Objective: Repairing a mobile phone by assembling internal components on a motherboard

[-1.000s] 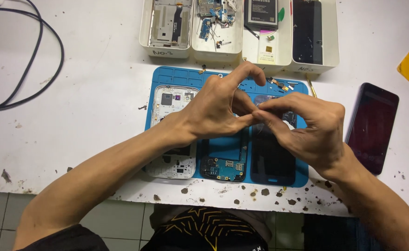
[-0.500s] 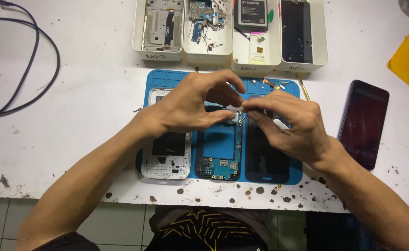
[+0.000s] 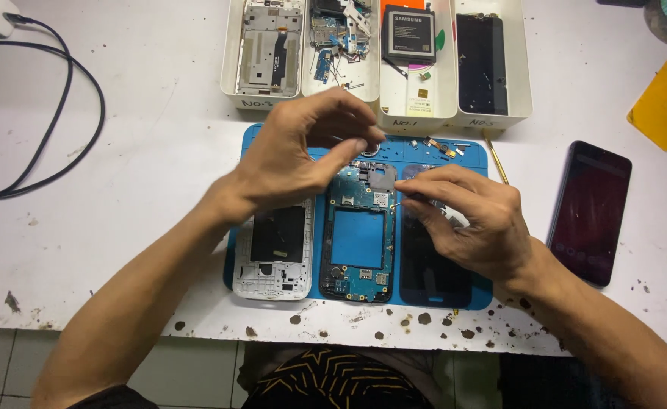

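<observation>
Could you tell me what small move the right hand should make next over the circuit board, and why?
Probably lower the right hand slightly: its fingertips pinch something tiny just above the circuit board on the blue mat, while the left hand hovers apart.

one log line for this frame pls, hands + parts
left hand: raised, pinching over blue-green circuit board frame | right hand: fingertips pinched beside board | blue rubber work mat: white phone frame, dark screen panel
</observation>
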